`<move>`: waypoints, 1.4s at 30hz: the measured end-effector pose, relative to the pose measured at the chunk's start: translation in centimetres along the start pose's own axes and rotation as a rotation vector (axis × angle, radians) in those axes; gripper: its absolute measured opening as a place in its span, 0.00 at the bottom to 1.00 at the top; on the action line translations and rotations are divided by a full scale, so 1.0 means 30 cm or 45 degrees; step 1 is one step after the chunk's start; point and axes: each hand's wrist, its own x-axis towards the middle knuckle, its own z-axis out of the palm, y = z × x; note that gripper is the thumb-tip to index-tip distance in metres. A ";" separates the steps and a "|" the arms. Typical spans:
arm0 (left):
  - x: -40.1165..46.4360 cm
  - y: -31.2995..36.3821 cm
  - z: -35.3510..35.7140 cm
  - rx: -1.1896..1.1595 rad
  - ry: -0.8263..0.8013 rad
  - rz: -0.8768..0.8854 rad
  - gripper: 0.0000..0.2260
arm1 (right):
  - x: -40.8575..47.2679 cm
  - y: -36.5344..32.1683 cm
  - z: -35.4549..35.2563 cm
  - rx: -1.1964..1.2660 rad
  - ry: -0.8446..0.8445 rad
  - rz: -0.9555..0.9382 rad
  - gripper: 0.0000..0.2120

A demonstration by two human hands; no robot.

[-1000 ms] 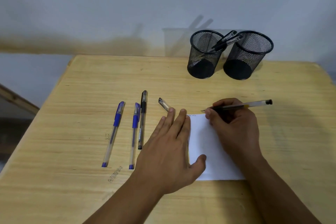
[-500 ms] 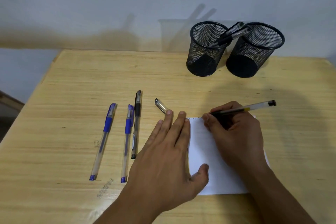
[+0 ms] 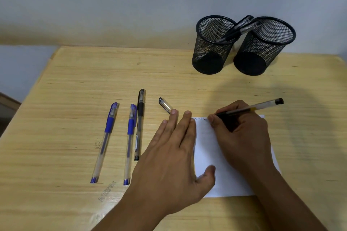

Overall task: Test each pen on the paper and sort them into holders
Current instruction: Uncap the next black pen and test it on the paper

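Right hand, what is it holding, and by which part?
The right hand holds a clear-barrelled black pen by its dark grip section near the tip, fingers pinched there; tip on the white paper sheet.

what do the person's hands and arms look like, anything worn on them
Both are bare: the left hand and right hand show no gloves, rings or watch, and no sleeves cover either forearm as far as the frame shows. Fingernails are short and unpainted. No markings are visible.

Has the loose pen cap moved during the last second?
No. The pen cap still lies just right of the black pen, near its capped end, touching the left hand; only the camera shifted.
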 end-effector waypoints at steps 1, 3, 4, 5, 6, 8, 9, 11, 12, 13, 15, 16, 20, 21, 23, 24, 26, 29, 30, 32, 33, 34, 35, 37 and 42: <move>0.000 0.000 -0.001 -0.002 0.001 -0.001 0.41 | 0.000 0.001 0.000 -0.004 0.001 0.000 0.04; 0.000 0.000 -0.001 -0.006 0.003 -0.003 0.41 | 0.000 0.000 -0.002 -0.006 0.003 -0.001 0.04; 0.001 0.000 -0.002 -0.007 0.004 -0.004 0.41 | 0.001 -0.001 -0.003 0.000 0.007 0.003 0.05; 0.001 0.000 -0.002 -0.010 0.006 -0.004 0.41 | 0.001 -0.001 -0.004 0.006 0.012 0.010 0.05; 0.001 0.001 -0.003 -0.015 0.007 -0.004 0.41 | 0.001 -0.002 -0.005 0.010 0.018 0.018 0.05; 0.000 0.003 -0.003 -0.017 0.009 -0.002 0.41 | 0.000 -0.004 -0.005 -0.002 0.027 0.016 0.06; 0.000 0.003 -0.003 -0.016 0.011 -0.002 0.41 | -0.001 -0.005 -0.005 -0.014 0.027 0.010 0.06; 0.000 0.003 -0.004 -0.020 0.013 -0.003 0.41 | -0.002 -0.006 -0.003 -0.016 0.016 0.010 0.05; -0.001 0.002 -0.004 -0.023 0.012 -0.003 0.41 | -0.003 -0.006 -0.002 -0.011 0.011 0.017 0.06; 0.000 0.002 -0.004 -0.023 0.011 -0.003 0.41 | -0.002 -0.005 -0.002 -0.010 0.012 0.020 0.05; 0.000 0.003 -0.005 -0.023 0.012 -0.003 0.41 | -0.001 -0.003 -0.003 -0.020 0.017 0.021 0.05; 0.001 0.004 -0.006 -0.022 0.013 -0.003 0.41 | -0.001 -0.003 -0.005 -0.020 0.016 0.027 0.05; 0.001 0.005 -0.008 -0.012 0.018 -0.001 0.41 | -0.002 -0.005 -0.008 0.008 0.026 0.050 0.06; 0.001 0.005 -0.007 -0.014 0.022 -0.001 0.41 | -0.003 -0.005 -0.007 0.007 0.032 0.054 0.06; 0.001 0.005 -0.007 -0.018 0.021 0.001 0.41 | -0.003 -0.006 -0.003 -0.004 0.033 0.051 0.05; 0.001 0.004 -0.006 -0.017 0.020 0.001 0.41 | -0.003 -0.008 -0.002 -0.008 0.030 0.049 0.05; 0.003 0.004 -0.006 -0.016 0.016 0.002 0.41 | -0.003 -0.010 -0.002 -0.008 0.022 0.051 0.06; 0.004 0.004 -0.007 -0.020 0.019 -0.001 0.41 | -0.002 -0.011 -0.007 -0.015 0.023 0.053 0.05; 0.004 0.004 -0.007 -0.022 0.022 -0.001 0.41 | -0.002 -0.011 -0.010 -0.012 0.025 0.061 0.05; 0.003 0.004 -0.009 -0.027 0.027 0.002 0.41 | -0.002 -0.007 -0.013 0.012 0.039 0.090 0.05; 0.003 0.004 -0.010 -0.028 0.028 0.001 0.41 | -0.002 -0.006 -0.014 0.027 0.054 0.107 0.05; 0.002 0.004 -0.009 -0.028 0.029 0.000 0.41 | -0.002 -0.006 -0.014 0.038 0.065 0.123 0.05; 0.002 0.004 -0.009 -0.029 0.031 0.000 0.41 | -0.002 -0.005 -0.015 0.040 0.070 0.134 0.05; 0.001 0.003 -0.008 -0.034 0.030 0.003 0.41 | -0.002 -0.008 -0.014 0.031 0.066 0.150 0.05; 0.002 0.004 -0.008 -0.038 0.037 0.007 0.41 | -0.003 -0.019 -0.013 -0.019 0.056 0.128 0.05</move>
